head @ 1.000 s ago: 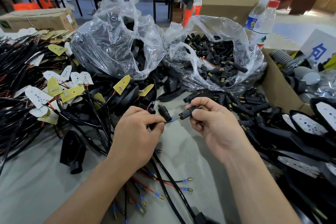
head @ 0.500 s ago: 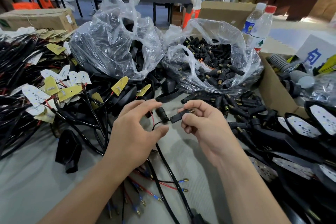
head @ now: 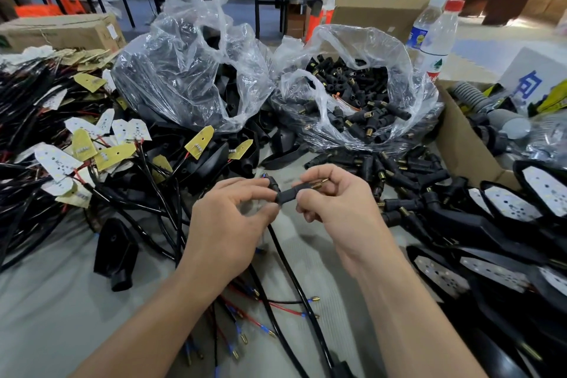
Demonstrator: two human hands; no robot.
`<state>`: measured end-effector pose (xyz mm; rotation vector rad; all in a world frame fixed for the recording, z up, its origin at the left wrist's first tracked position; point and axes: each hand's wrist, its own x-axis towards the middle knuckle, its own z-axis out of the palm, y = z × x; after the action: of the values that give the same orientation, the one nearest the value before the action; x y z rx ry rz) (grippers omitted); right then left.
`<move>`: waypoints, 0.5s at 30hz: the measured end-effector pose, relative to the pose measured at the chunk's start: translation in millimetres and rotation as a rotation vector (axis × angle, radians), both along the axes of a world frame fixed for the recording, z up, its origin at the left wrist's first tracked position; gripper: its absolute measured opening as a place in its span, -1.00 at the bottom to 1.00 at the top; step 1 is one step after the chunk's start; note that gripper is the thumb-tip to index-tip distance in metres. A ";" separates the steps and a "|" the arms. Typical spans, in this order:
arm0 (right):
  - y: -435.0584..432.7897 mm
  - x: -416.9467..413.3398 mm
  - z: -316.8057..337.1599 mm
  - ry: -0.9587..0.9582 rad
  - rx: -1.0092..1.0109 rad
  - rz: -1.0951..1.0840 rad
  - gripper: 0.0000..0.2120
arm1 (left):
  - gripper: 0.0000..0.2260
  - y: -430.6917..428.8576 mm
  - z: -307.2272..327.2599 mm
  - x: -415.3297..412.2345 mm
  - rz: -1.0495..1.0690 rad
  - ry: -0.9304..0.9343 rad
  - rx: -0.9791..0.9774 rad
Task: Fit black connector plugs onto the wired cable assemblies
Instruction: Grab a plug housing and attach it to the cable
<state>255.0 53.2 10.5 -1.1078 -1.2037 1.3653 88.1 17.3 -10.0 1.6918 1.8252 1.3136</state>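
Observation:
My right hand pinches a black connector plug with a brass tip showing past my fingers. My left hand pinches the end of a black cable right at the plug's near end; a second small black plug sits above my left fingertips. The cable runs down between my forearms. The wire tip itself is hidden inside my fingers. More loose plugs lie heaped to the right, and a clear bag of plugs stands behind them.
A pile of cable assemblies with white and yellow boards covers the left. A second clear bag holds black housings. Loose red and blue wires with brass pins lie under my arms. Cardboard box and two bottles stand at right.
The blue wire tip seen a second ago has gone into the plug. My hands have closed together and risen slightly, with plug and cable end now meeting.

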 end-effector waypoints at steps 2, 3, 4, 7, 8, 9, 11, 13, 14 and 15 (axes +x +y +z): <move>2.0 3.3 0.1 0.046 -0.016 -0.016 -0.76 | -0.80 0.4 -0.4 -1.1 0.013 -0.009 -0.008; 2.7 5.0 0.2 0.064 -0.027 -0.019 -0.76 | -0.81 0.7 -0.4 -1.8 0.015 -0.013 -0.021; 2.8 6.0 0.3 0.079 -0.037 -0.014 -0.75 | -0.81 1.0 0.0 -2.3 0.012 -0.013 -0.036; 0.8 5.6 1.7 0.110 -0.060 0.016 -0.74 | -0.76 1.6 1.5 -1.3 -0.014 -0.003 -0.060; 0.3 4.8 2.6 0.129 -0.071 0.021 -0.76 | -0.75 1.3 1.9 -1.0 -0.016 0.002 -0.060; 0.1 4.6 3.6 0.164 -0.086 0.023 -0.80 | -0.75 0.8 2.1 -0.7 -0.015 0.005 -0.052; -0.1 5.4 6.9 0.258 -0.128 0.026 -0.89 | -0.75 -0.1 1.9 -0.1 -0.012 0.010 -0.033; -0.5 6.2 9.8 0.322 -0.165 0.017 -0.90 | -0.74 -1.5 1.9 0.1 -0.009 0.012 -0.019; -0.8 6.3 10.6 0.332 -0.175 0.003 -0.89 | -0.74 -1.8 1.8 0.1 -0.007 0.010 -0.013; -1.2 6.0 10.9 0.329 -0.178 -0.011 -0.88 | -0.75 -1.8 1.1 0.1 -0.005 0.005 -0.006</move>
<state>261.0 52.0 21.4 -0.9617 -0.8493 1.5980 88.2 15.5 -8.9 1.6976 1.8244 1.3019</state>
